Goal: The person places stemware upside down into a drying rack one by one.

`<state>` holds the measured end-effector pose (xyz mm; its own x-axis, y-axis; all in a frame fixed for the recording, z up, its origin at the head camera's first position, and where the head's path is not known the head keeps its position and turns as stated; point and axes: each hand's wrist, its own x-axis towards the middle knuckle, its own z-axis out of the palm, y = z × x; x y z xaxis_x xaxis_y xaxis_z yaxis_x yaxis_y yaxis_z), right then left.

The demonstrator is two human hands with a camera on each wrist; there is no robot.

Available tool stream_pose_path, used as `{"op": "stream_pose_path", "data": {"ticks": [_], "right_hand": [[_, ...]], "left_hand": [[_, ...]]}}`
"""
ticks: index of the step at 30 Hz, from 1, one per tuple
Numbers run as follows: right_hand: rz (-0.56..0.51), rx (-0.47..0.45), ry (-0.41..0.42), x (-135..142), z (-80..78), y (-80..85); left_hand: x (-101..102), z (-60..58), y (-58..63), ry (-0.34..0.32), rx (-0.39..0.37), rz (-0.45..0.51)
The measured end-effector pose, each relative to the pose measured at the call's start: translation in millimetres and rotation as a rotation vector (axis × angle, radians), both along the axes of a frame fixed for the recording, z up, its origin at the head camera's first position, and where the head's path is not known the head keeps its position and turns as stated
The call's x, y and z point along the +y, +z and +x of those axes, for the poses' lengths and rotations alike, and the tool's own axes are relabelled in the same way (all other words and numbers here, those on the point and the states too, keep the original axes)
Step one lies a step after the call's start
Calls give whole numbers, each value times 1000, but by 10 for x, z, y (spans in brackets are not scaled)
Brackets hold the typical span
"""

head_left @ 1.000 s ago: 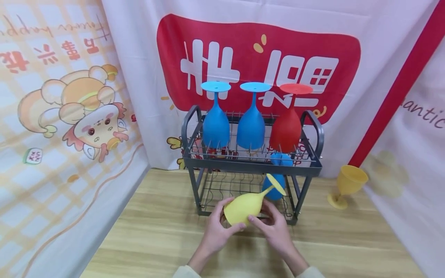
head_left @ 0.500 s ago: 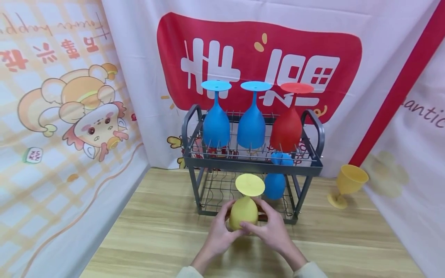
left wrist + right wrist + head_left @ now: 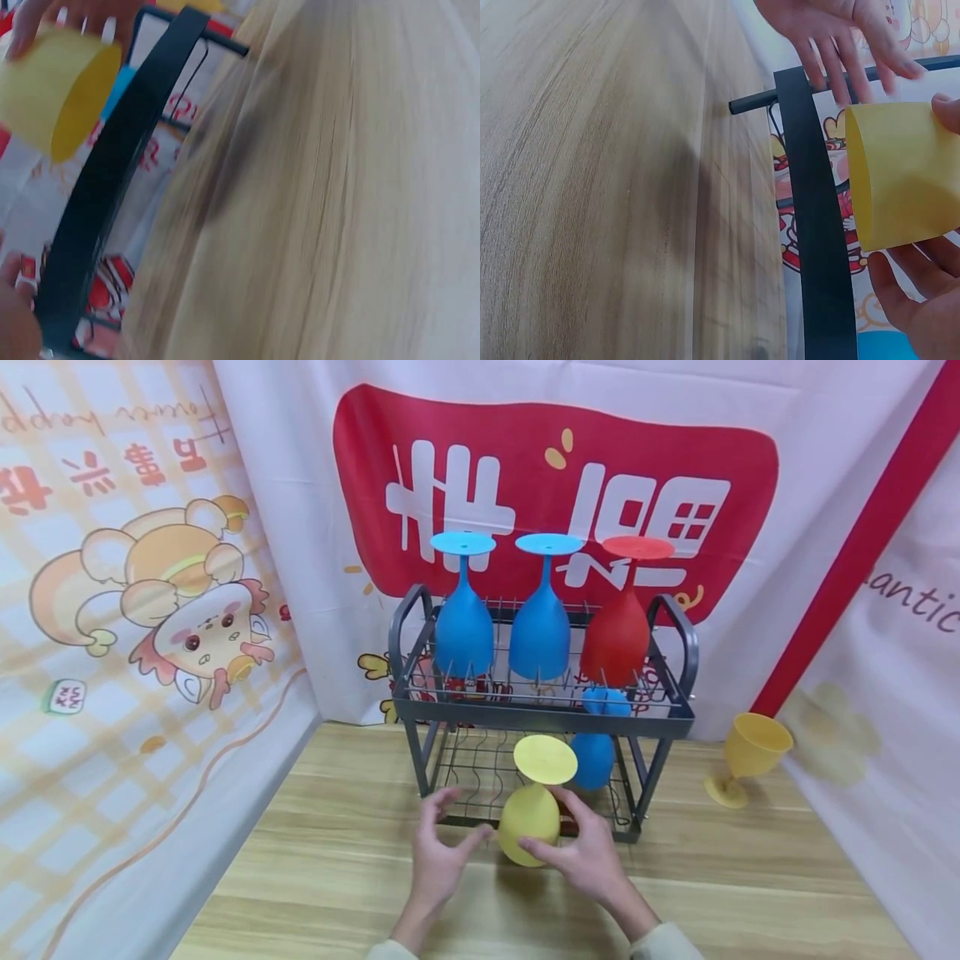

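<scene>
My right hand [image 3: 588,856] grips the bowl of a yellow goblet [image 3: 529,827], which is upside down with its round foot up, in front of the rack's lower tier. In the right wrist view the goblet [image 3: 907,176] shows its open rim, with thumb and fingers on either side. Apart from the goblet, to its left, is my left hand [image 3: 438,856], its fingers spread and holding nothing. The dark two-tier wire rack [image 3: 540,718] stands behind both hands. A blue goblet [image 3: 592,760] sits inverted on the lower tier at the right.
Along the top tier stand two inverted blue goblets [image 3: 464,631] and an inverted red goblet [image 3: 617,639]. Another yellow goblet [image 3: 753,747] is upright on the wooden table [image 3: 360,860] right of the rack. Printed cloth [image 3: 292,527] hangs behind and at the sides.
The yellow goblet has turned from tilted to inverted, its foot up. Both hands held it earlier; my left hand has let go and moved left, while the right hand keeps its grip.
</scene>
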<state>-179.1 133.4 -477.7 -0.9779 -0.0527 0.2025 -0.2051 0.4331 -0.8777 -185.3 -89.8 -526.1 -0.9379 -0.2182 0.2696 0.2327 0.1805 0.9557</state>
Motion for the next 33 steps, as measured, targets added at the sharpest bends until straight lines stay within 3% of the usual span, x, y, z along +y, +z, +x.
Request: {"op": "stream_pose_path", "data": {"ticks": [4, 6, 7, 9, 14, 16, 26, 33], "right_hand": [[4, -11, -10, -6, -14, 17], [5, -16, -15, -10, -21, 28], [3, -19, -18, -12, -24, 33], [-2, -21, -27, -12, -31, 32], [-11, -27, -53, -19, -60, 23], [-8, -40, -69, -28, -95, 21], [-2, -38, -129, -165, -362, 5], [52, -14, -183, -240, -599, -136]], "left_hand": [[-197, -81, -7, 304, -90, 17], [-291, -140, -10, 372, -152, 15], [-335, -177, -19, 370, -177, 16], [-407, -255, -41, 291, -226, 19], [-522, -419, -94, -15, -351, 33], [-545, -443, -88, -74, -378, 31], [-571, -450, -110, -118, -395, 42], [-572, -433, -83, -114, -399, 39]]}}
